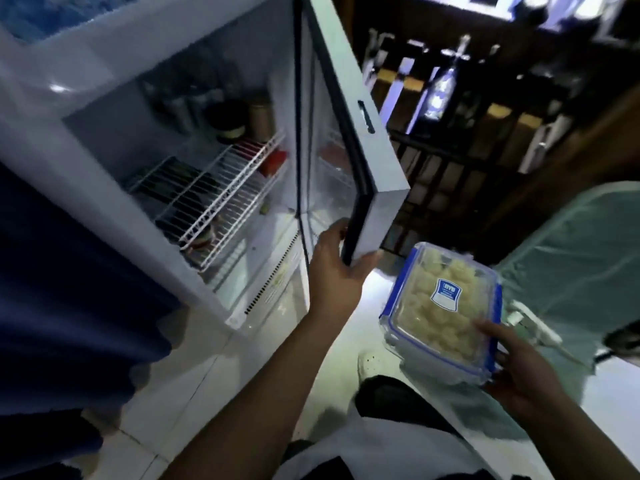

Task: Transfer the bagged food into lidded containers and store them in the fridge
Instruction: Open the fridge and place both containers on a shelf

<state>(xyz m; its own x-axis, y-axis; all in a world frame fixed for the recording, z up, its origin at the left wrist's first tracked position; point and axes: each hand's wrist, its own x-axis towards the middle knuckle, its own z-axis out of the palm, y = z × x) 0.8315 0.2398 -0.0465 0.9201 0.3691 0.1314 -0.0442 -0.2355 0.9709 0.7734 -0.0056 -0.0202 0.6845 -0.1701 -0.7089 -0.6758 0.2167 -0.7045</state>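
At the open fridge (145, 140) you're gripping the door (349, 140) edge with your left hand (337, 268) and clutching the lidded container (441, 306) of food in your right hand (519, 368), so packing's seemingly done, shelving's left.

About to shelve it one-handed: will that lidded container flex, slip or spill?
The container looks like rigid clear plastic, so probably stiff. Its blue clips appear closed, so spilling seems unlikely. Packed full, it may feel weighty, and the right hand holds only one corner.
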